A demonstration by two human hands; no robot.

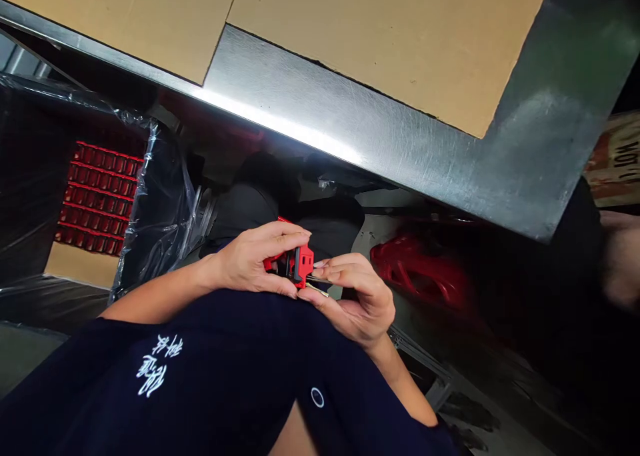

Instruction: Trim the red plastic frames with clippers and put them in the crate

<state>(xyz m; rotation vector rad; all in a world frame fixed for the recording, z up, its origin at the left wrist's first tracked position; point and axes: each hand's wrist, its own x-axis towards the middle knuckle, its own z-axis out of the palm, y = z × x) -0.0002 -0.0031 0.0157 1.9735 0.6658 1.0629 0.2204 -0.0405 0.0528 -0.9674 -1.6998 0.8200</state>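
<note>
Your left hand [250, 256] clamps a red-and-black part [305, 261] between thumb and fingers; your right hand [363, 299] sets fingertips at its opposite side, by a thin pale strip [320, 291], their grip unclear.

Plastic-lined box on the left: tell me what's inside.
The box holds rows of red parts beside bare cardboard. Whatever lies beneath the parts and cardboard is covered and can't be seen.
</note>
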